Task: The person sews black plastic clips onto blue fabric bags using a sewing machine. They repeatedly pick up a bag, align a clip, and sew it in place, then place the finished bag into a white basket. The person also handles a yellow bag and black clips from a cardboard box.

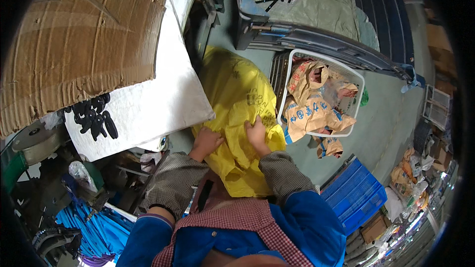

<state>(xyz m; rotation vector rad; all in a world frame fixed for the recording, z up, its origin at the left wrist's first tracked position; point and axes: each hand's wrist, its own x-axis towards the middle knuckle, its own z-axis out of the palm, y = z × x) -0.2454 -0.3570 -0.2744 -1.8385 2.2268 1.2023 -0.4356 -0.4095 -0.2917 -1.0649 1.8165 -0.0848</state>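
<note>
A large yellow woven sack [232, 81] with dark print stands in front of me, its loose upper part drawn toward my body. My left hand [207, 143] is closed on the sack's left edge. On the right, my right hand [256, 132] grips a fold of the same sack, thumb pointing up. Whatever the sack holds is hidden. To the left, the white-covered table [148, 104] carries a small heap of black plastic parts [94, 116] beside a big sheet of corrugated cardboard [84, 39].
A white plastic basket [352, 76] filled with crumpled brown paper bags [314, 113] stands right of the sack. Behind it is a dark metal bin [316, 37]. A blue crate [354, 193] sits at lower right; blue strips [91, 227] lie at lower left.
</note>
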